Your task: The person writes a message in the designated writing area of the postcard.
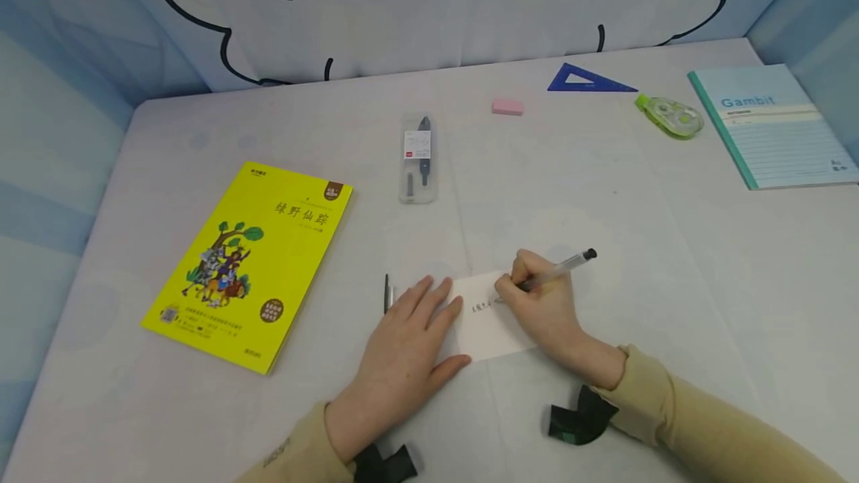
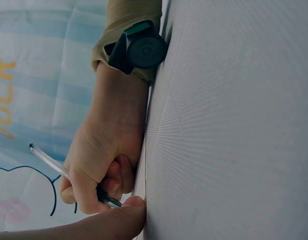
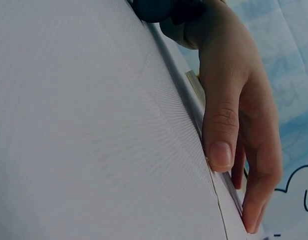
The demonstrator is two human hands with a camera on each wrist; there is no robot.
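Head view: right hand (image 1: pixel 546 315) grips pen (image 1: pixel 569 263), tip apparently on paper (image 1: pixel 493 335); left hand (image 1: pixel 401 356), fingers straight, at paper's edge.

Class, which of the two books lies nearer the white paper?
The yellow book, left of the paper; the Gambit notebook lies farther off, to the right.

Room between book (image 1: pixel 247 267) and case (image 1: pixel 417 164)
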